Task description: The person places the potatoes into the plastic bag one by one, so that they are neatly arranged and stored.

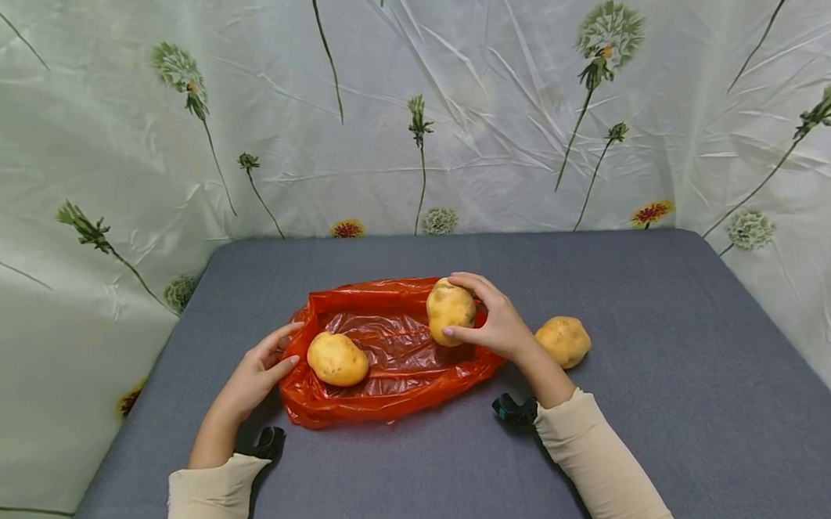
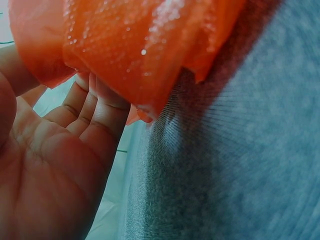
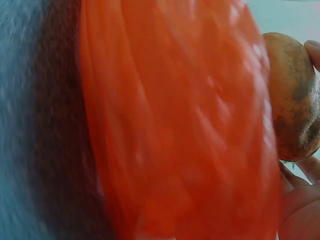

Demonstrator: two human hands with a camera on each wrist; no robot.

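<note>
A red plastic bag (image 1: 395, 405) lies spread on the table with its mouth facing up. One potato (image 1: 337, 359) rests in its left part. Above the right part of the bag, my right hand (image 1: 492, 318) grips a second potato (image 1: 450, 311) between thumb and fingers; this potato (image 3: 290, 95) also shows beside the bag in the right wrist view. My left hand (image 1: 255, 374) touches the bag's left rim with fairly straight fingers, thumb apart. In the left wrist view, the red film (image 2: 130, 45) hides the fingertips. A third potato (image 1: 564, 342) sits right of the bag, partly behind my right wrist.
The grey table (image 1: 399, 480) extends around the bag, with its far edge before a pale curtain (image 1: 382, 151) printed with flowers. Black wrist devices (image 1: 515, 409) sit at both wrists, close to the bag's near side.
</note>
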